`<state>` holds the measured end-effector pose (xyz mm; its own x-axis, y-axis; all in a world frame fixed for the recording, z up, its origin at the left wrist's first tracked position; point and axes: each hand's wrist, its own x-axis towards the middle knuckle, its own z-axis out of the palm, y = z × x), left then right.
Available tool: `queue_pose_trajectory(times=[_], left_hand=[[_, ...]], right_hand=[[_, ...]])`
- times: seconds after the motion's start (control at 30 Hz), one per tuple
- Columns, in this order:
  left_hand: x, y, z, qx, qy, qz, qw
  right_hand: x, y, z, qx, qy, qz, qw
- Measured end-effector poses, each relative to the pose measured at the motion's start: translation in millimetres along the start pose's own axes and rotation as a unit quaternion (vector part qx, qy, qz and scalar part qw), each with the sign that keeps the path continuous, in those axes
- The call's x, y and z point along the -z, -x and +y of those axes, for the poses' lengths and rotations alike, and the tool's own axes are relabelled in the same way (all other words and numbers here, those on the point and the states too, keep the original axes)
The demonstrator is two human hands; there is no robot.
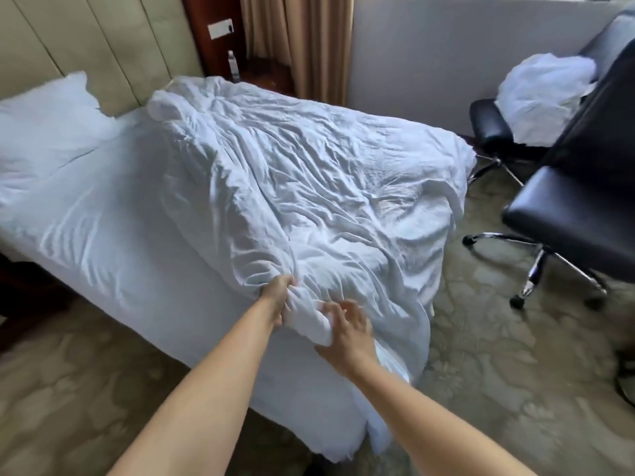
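Duvet (309, 187): white, heavily creased, spread over the right half of the bed (130, 235), its far end heaped near the headboard (86, 39) and its near corner hanging off the foot of the mattress. Left hand (276, 297): fingers curled round a bunched fold at that near corner, holding it. Right hand (347, 333): fingers spread and relaxed, gripping nothing, just beside the same bunch; blurred, so contact cannot be told. Bed: the left half shows bare white sheet. Pillow (44, 128): white, at the head on the left, against the padded headboard. Nightstand (264, 73): dark wood, behind the far corner of the bed, with a clear bottle (233, 67) on it. Switch plate (220, 28): white, on the wood panel above the bottle. Curtain (299, 39): tan, hanging beside the nightstand. Chair (577, 207): black, wheeled, chrome base, standing on the carpet (498, 355) to the right of the bed, near its foot. Second chair (491, 128): black, further back, close to the bed's far right side, carrying a white bundle (543, 97) of linen.
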<state>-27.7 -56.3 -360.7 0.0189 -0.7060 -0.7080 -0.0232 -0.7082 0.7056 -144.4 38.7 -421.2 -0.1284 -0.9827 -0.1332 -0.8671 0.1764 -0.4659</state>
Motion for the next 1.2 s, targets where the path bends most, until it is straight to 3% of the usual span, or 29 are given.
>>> queue_pose_trajectory(times=[0.1,0.23,0.33,0.43,0.63,0.83,1.2], left_hand=[[16,8,-12,0.003,0.010,0.033,0.999],[29,17,-34,0.003,0.026,-0.004,1.000],[37,26,-54,0.015,0.042,-0.044,0.998],[50,32,-71,-0.013,0.012,-0.019,1.000],[88,60,-70,-0.088,0.003,0.018,0.996],[127,53,-56,-0.130,-0.055,-0.026,0.990],[230,35,-21,-0.130,-0.121,-0.105,0.978]], right_hand=[[-5,8,14,-0.103,0.016,-0.049,0.993],[-1,35,23,-0.124,-0.016,-0.116,0.985],[4,67,21,-0.141,-0.046,-0.083,0.985],[10,96,3,-0.149,-0.081,-0.036,0.985],[30,121,-54,-0.122,-0.027,0.007,0.992],[21,136,-104,-0.171,0.018,0.025,0.985],[-10,135,-230,-0.244,0.075,0.056,0.965]])
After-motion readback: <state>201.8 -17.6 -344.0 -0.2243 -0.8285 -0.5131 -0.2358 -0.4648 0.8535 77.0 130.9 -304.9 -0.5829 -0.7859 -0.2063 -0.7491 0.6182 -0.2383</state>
